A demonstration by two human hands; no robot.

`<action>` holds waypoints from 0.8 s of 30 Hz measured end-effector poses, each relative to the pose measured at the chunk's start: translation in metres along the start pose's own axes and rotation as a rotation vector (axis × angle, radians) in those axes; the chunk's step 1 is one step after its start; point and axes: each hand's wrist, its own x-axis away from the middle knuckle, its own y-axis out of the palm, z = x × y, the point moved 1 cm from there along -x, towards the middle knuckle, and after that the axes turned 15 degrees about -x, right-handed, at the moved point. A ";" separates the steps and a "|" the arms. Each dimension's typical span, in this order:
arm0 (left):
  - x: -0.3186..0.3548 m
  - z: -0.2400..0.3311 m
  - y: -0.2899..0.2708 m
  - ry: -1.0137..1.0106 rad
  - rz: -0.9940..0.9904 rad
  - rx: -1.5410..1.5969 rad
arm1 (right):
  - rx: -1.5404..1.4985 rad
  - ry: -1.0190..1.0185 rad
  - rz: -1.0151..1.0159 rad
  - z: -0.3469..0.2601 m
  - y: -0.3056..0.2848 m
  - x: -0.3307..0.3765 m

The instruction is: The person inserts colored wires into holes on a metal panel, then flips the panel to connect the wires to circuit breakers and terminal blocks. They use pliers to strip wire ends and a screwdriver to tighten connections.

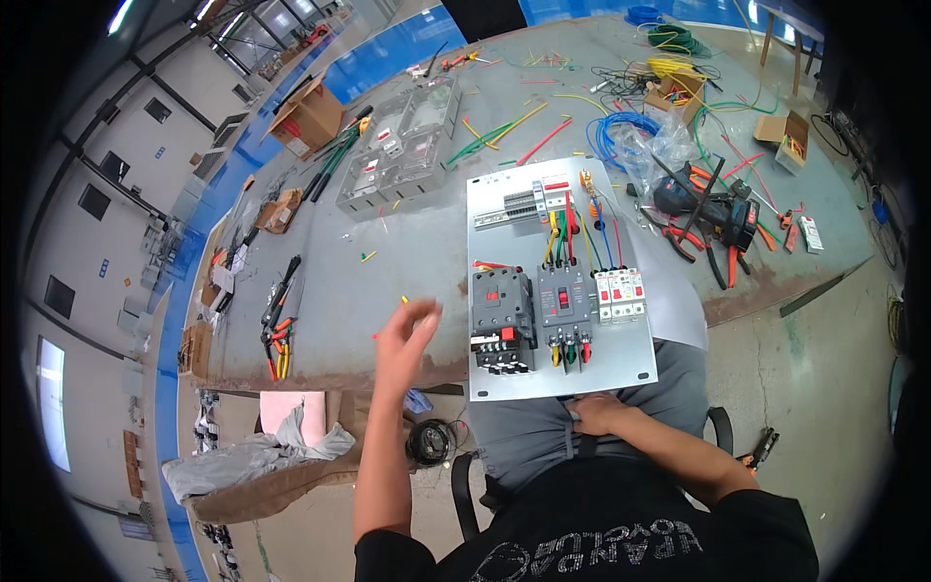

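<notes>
The panel (pixel 572 386) has its breaker (pixel 564 303) wired above, contactor (pixel 500 303) seemingly unfinished; left hand (pixel 409 330) looks empty, grip unclear for right hand (pixel 601 415).

Mounting plate (pixel 572 382): smooth metal. Breaker (pixel 562 296): matt plastic. Tabletop (pixel 335 301): dull, scuffed (rough, rusty-looking edge (pixel 335 379)). Bag (pixel 661 144): glossy plastic.

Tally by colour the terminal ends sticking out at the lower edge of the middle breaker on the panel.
Yellow end: 1
Green end: 1
Red end: 1
Total: 3
</notes>
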 end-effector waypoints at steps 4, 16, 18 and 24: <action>-0.066 0.021 0.032 0.116 -0.143 -0.184 | -0.258 -0.285 -0.205 -0.060 -0.070 0.081; -0.126 0.018 0.064 0.167 -0.327 -0.206 | -0.537 -0.577 0.776 -0.134 -0.265 -0.034; -0.123 0.009 0.066 0.187 -0.279 -0.185 | -0.386 -0.486 0.653 -0.137 -0.268 -0.055; -0.130 -0.006 0.072 0.279 -0.138 -0.170 | -0.565 -0.365 0.444 -0.136 -0.274 -0.072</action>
